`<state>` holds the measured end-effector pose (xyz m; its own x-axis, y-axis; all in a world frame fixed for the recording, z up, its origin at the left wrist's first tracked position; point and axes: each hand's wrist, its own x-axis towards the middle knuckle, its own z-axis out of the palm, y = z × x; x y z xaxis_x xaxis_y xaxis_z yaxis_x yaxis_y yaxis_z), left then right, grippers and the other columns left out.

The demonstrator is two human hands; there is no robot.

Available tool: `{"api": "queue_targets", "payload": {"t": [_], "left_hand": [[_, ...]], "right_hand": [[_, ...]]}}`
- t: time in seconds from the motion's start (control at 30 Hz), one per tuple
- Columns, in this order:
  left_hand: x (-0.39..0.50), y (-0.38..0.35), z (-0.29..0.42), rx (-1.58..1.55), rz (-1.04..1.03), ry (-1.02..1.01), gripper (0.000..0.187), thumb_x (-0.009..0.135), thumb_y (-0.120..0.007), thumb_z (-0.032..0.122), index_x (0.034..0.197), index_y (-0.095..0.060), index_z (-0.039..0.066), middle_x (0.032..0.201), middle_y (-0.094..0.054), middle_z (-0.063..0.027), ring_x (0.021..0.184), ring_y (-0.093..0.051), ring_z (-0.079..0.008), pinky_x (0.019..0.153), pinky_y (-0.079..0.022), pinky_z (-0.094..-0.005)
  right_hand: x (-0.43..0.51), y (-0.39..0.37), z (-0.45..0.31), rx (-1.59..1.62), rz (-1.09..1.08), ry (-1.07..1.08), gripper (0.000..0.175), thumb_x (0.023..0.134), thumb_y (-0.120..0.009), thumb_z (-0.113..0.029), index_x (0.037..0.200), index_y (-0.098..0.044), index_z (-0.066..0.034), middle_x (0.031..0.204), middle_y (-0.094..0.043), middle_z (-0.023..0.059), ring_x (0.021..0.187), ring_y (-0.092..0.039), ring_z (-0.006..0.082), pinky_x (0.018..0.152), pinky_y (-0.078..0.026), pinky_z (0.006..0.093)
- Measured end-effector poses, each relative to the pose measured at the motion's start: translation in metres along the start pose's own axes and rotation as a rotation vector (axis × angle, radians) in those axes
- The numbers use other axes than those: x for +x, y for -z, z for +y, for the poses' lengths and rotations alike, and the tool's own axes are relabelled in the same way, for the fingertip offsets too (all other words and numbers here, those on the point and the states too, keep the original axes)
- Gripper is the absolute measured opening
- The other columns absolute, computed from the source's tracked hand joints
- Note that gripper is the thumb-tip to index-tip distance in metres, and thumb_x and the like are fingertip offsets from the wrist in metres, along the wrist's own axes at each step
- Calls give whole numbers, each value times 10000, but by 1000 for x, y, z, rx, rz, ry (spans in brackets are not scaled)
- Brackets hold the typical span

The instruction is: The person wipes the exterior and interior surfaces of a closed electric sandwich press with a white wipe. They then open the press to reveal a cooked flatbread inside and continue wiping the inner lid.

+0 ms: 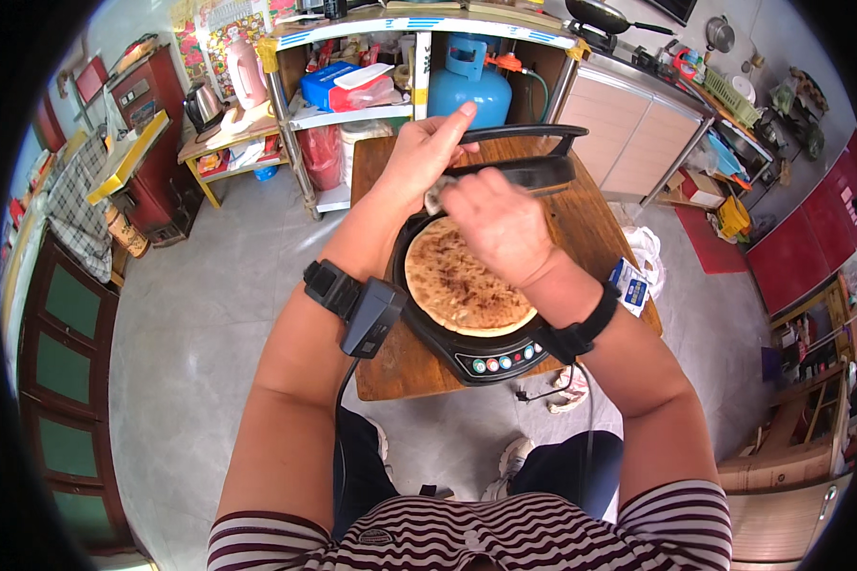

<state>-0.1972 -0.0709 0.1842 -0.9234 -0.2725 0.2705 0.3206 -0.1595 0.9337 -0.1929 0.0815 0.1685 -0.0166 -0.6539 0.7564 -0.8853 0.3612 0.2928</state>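
My left hand (426,153) grips the black handle (521,131) of an electric griddle's raised lid (521,173), thumb pointing up. Blurred by motion, my right hand (500,225) is curled just below it, in front of the lid. A pale crumpled cloth (435,195) pokes out at its fingers; most of it is hidden. Beneath my right hand, a round browned flatbread (464,285) lies on the lower plate of the black griddle (432,339). Coloured buttons (503,362) line the griddle's front panel.
The griddle stands on a wooden table (400,371). A blue and white packet (630,285) lies at the table's right edge, beside a white plastic bag (644,250). A power plug (523,396) hangs below. Behind are a shelf (350,118) and a blue gas cylinder (471,93).
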Motion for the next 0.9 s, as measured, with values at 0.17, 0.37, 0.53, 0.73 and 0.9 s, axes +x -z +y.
{"api": "queue_targets", "payload": {"t": [0.17,0.37,0.53,0.73,0.9], "left_hand": [[10,10,-5,46,-96,60,584,941,-690,506,1139,-655,-43,1032,-710,-93,890,-679,-131,770,-532,-245],[13,7,-5,-9,27,-2,587,894,-732,539,953,-718,-45,798,-682,-74,694,-583,-103,638,-480,-275],[13,8,-3,28,-75,17,670,888,-735,547,1094,-672,-87,854,-695,-108,707,-591,-99,682,-488,-228],[11,18,4,16,-15,42,750,869,-758,553,1187,-634,-115,960,-693,-114,820,-639,-117,784,-530,-237],[16,22,35,493,-169,33,641,854,-771,564,1040,-723,-48,855,-688,-55,789,-648,-114,707,-525,-259]], "right_hand": [[-18,24,36,-89,223,-258,116,765,-678,-57,811,-586,-109,747,-570,53,730,-600,246,574,-514,362],[-1,-7,15,-53,85,-182,123,816,-717,-51,896,-629,-83,811,-609,69,749,-617,293,614,-517,394],[-5,3,31,-59,79,-186,85,837,-709,-83,903,-656,-92,835,-651,78,777,-646,298,642,-533,391],[-31,21,83,93,151,-671,121,928,-695,-165,970,-689,-51,811,-677,140,715,-658,300,652,-517,381],[-39,-2,93,231,203,-749,105,909,-694,-173,923,-675,-71,877,-679,124,835,-659,357,705,-518,445]]}}
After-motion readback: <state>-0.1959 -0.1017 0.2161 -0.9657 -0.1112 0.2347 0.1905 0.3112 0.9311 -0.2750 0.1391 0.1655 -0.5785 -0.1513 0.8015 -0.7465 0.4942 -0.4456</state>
